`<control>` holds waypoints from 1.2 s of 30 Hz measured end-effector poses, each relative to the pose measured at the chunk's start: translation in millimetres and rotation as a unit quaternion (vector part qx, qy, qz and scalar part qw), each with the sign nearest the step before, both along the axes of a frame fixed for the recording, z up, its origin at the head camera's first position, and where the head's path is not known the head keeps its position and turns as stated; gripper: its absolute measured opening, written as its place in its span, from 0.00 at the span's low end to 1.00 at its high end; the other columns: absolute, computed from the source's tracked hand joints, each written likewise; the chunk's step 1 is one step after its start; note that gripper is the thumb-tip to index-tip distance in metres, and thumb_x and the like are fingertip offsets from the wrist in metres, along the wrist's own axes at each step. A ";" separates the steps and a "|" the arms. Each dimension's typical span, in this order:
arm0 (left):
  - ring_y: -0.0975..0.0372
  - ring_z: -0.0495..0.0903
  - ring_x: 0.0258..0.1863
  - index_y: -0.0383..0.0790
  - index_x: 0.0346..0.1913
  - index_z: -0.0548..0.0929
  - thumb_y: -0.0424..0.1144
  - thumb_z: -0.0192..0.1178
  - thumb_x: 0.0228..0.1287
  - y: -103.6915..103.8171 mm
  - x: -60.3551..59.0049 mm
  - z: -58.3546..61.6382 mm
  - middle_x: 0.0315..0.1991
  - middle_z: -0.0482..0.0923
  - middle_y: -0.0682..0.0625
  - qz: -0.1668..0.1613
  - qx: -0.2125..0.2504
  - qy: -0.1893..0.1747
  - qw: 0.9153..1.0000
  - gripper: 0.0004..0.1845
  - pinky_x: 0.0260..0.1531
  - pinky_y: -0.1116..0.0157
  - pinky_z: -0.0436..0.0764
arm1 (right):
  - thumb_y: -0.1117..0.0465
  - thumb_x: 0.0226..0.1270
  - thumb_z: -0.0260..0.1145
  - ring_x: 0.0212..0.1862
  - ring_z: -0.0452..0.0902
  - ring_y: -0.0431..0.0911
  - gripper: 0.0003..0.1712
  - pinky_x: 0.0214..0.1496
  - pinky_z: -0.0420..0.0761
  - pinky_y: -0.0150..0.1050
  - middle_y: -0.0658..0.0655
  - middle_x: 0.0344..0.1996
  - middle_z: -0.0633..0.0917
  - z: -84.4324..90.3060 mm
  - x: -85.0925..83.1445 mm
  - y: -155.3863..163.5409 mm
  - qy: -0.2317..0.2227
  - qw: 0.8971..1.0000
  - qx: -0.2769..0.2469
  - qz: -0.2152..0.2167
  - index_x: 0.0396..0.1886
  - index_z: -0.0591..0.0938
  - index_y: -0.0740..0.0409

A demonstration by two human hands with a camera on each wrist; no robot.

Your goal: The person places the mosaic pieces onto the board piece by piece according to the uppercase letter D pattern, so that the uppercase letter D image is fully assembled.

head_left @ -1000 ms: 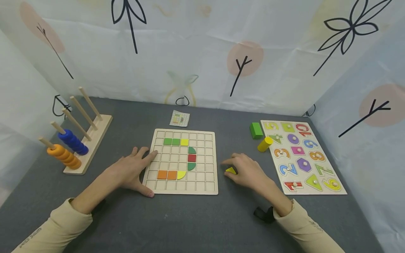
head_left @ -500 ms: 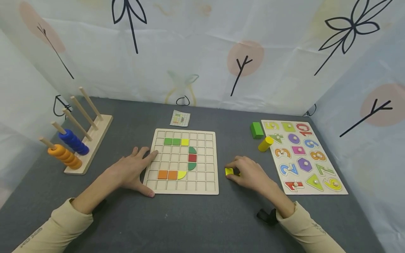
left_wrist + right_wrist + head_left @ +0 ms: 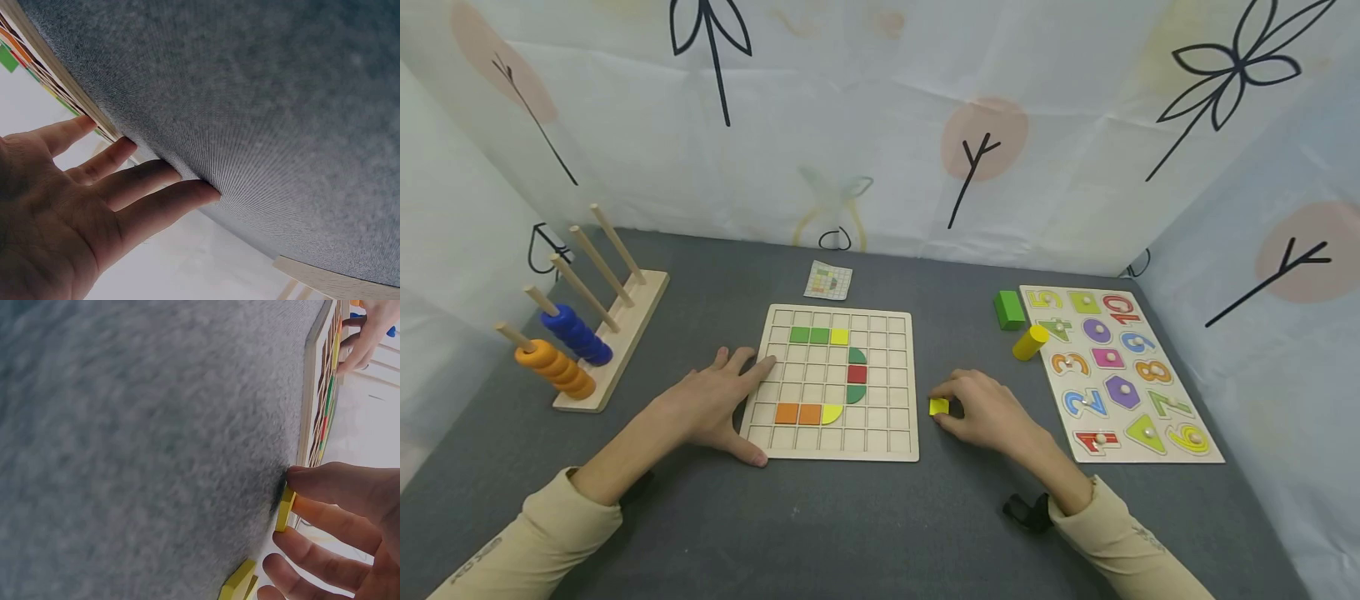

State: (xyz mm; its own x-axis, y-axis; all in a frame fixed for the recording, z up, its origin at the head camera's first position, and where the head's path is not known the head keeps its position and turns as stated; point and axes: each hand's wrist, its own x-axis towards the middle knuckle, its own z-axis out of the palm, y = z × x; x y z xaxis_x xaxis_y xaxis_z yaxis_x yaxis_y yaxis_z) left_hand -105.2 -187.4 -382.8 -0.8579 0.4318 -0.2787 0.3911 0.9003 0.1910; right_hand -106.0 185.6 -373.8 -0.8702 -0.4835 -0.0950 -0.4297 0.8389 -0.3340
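A wooden grid board lies mid-table with green, yellow, red and orange tiles set in it. My left hand rests flat at the board's left edge, fingers straight on the grey mat. My right hand sits just right of the board and pinches a small yellow tile between thumb and fingers, at the mat surface. In the right wrist view the yellow tile is held at the fingertips, and another yellow piece lies beside it.
A number puzzle board lies at the right, with a green block and a yellow cylinder by it. A peg rack with orange and blue rings stands at the left. A small pattern card lies behind the grid board.
My right hand has taken the yellow tile between its fingers and shifted it slightly left toward the board. The left hand has stayed put.
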 end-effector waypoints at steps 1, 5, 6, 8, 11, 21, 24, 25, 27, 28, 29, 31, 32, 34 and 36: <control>0.23 0.59 0.72 0.38 0.79 0.60 0.79 0.75 0.29 0.1 0.0 0.2 0.74 0.60 0.28 0.000 -0.001 0.000 1.000 0.75 0.53 0.25 0.72 | 0.63 0.62 0.75 0.36 0.77 0.41 0.14 0.32 0.75 0.34 0.53 0.38 0.88 0.0 0.3 -1.4 0.002 1.000 0.002 -0.001 0.48 0.90 0.56; 0.23 0.59 0.72 0.37 0.79 0.60 0.79 0.75 0.29 0.2 0.1 0.4 0.74 0.60 0.28 -0.001 -0.001 0.002 1.000 0.75 0.53 0.25 0.72 | 0.62 0.62 0.75 0.31 0.71 0.39 0.15 0.28 0.69 0.31 0.52 0.36 0.86 0.5 1.4 -8.2 0.010 1.000 -0.003 -0.003 0.49 0.90 0.56; 0.23 0.59 0.71 0.37 0.79 0.60 0.79 0.75 0.29 0.2 0.2 0.4 0.74 0.60 0.28 -0.002 -0.001 0.003 1.000 0.75 0.53 0.25 0.72 | 0.61 0.62 0.76 0.30 0.70 0.39 0.15 0.27 0.68 0.31 0.52 0.36 0.85 0.6 1.4 -10.3 0.011 1.000 -0.006 -0.002 0.49 0.90 0.56; 0.22 0.59 0.71 0.38 0.79 0.60 0.79 0.75 0.28 0.0 0.3 0.2 0.74 0.60 0.28 -0.003 0.000 0.003 1.000 0.75 0.52 0.25 0.73 | 0.61 0.62 0.76 0.30 0.70 0.39 0.15 0.27 0.68 0.30 0.52 0.36 0.85 1.0 0.7 -14.9 0.013 1.000 -0.014 0.001 0.49 0.90 0.56; 0.22 0.60 0.71 0.38 0.79 0.60 0.79 0.75 0.29 0.0 0.5 0.0 0.73 0.61 0.28 -0.003 -0.001 0.002 1.000 0.75 0.52 0.24 0.73 | 0.61 0.61 0.76 0.31 0.72 0.41 0.14 0.27 0.69 0.30 0.51 0.36 0.86 1.5 -0.3 -22.2 0.015 1.000 -0.022 0.012 0.48 0.91 0.56; 0.23 0.59 0.71 0.39 0.79 0.60 0.80 0.74 0.28 0.4 0.6 -0.2 0.74 0.61 0.28 0.001 -0.004 0.001 1.000 0.75 0.53 0.24 0.72 | 0.64 0.60 0.74 0.31 0.72 0.40 0.14 0.29 0.68 0.29 0.54 0.37 0.88 6.4 -3.3 -45.5 0.024 0.997 -0.048 0.047 0.46 0.91 0.58; 0.22 0.60 0.71 0.39 0.79 0.60 0.80 0.74 0.27 0.6 0.4 -0.3 0.74 0.61 0.28 0.001 -0.006 0.003 1.000 0.75 0.53 0.24 0.72 | 0.63 0.60 0.74 0.30 0.70 0.40 0.13 0.27 0.67 0.29 0.53 0.35 0.87 7.6 -3.8 -51.8 0.028 0.997 -0.051 0.050 0.46 0.91 0.57; 0.22 0.60 0.71 0.39 0.79 0.60 0.80 0.74 0.27 0.7 0.3 -0.4 0.74 0.61 0.28 0.001 -0.007 0.003 1.000 0.76 0.52 0.24 0.72 | 0.63 0.60 0.74 0.30 0.70 0.40 0.13 0.26 0.67 0.29 0.53 0.35 0.87 7.9 -4.0 -54.2 0.027 0.997 -0.051 0.050 0.46 0.91 0.57; 0.22 0.60 0.71 0.39 0.79 0.60 0.80 0.74 0.27 0.9 0.2 -0.5 0.74 0.61 0.28 0.001 -0.008 0.003 1.000 0.76 0.52 0.24 0.72 | 0.61 0.61 0.74 0.31 0.72 0.40 0.13 0.26 0.67 0.29 0.52 0.36 0.87 9.0 -4.5 -59.3 0.025 0.997 -0.049 0.047 0.47 0.91 0.56; 0.22 0.60 0.71 0.39 0.79 0.60 0.80 0.74 0.27 0.9 0.2 -0.5 0.74 0.61 0.28 0.001 -0.008 0.003 1.000 0.76 0.53 0.24 0.72 | 0.61 0.61 0.74 0.32 0.72 0.40 0.14 0.25 0.67 0.29 0.52 0.36 0.87 9.7 -4.8 -62.2 0.021 0.998 -0.050 0.045 0.47 0.91 0.55; 0.22 0.59 0.71 0.39 0.79 0.60 0.80 0.74 0.27 1.0 0.2 -0.6 0.74 0.61 0.28 0.001 -0.009 0.003 1.000 0.76 0.53 0.24 0.72 | 0.61 0.61 0.74 0.32 0.72 0.41 0.14 0.24 0.67 0.29 0.52 0.37 0.87 10.3 -5.2 -65.0 0.017 0.998 -0.051 0.043 0.47 0.91 0.55; 0.22 0.59 0.71 0.39 0.79 0.60 0.80 0.74 0.27 1.0 0.2 -0.6 0.74 0.60 0.28 0.001 -0.009 0.002 1.000 0.76 0.53 0.24 0.72 | 0.60 0.61 0.74 0.32 0.73 0.41 0.14 0.23 0.66 0.30 0.52 0.38 0.87 11.4 -5.9 -70.7 0.011 0.998 -0.051 0.042 0.48 0.91 0.54; 0.22 0.59 0.71 0.39 0.79 0.60 0.80 0.74 0.27 1.0 0.2 -0.5 0.74 0.60 0.28 0.001 -0.008 0.001 1.000 0.76 0.53 0.24 0.72 | 0.60 0.62 0.74 0.32 0.72 0.41 0.14 0.23 0.66 0.30 0.52 0.38 0.87 12.1 -6.3 -73.5 0.009 0.998 -0.052 0.043 0.48 0.91 0.54; 0.22 0.59 0.72 0.39 0.79 0.59 0.80 0.74 0.27 0.9 0.3 -0.6 0.74 0.60 0.28 0.001 -0.008 0.000 1.000 0.76 0.53 0.24 0.72 | 0.61 0.62 0.73 0.31 0.71 0.41 0.14 0.22 0.64 0.31 0.52 0.38 0.87 12.9 -6.9 -78.9 0.006 0.997 -0.054 0.046 0.48 0.91 0.53; 0.22 0.59 0.72 0.39 0.79 0.59 0.80 0.74 0.27 0.9 0.3 -0.7 0.74 0.59 0.28 0.001 -0.008 -0.001 1.000 0.76 0.53 0.24 0.72 | 0.61 0.62 0.73 0.30 0.70 0.41 0.14 0.21 0.64 0.31 0.52 0.37 0.86 12.8 -7.6 -84.3 0.007 0.997 -0.054 0.052 0.48 0.91 0.53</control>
State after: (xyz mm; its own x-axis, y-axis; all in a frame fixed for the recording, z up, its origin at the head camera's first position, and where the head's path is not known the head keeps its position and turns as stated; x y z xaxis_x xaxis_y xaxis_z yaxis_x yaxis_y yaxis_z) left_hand -104.9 -186.5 -383.5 -0.8582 0.4253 -0.2872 0.3884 0.9041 0.1781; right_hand -113.7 101.4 -361.0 -0.8153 -0.5784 -0.0256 -0.5179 0.7484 -0.4143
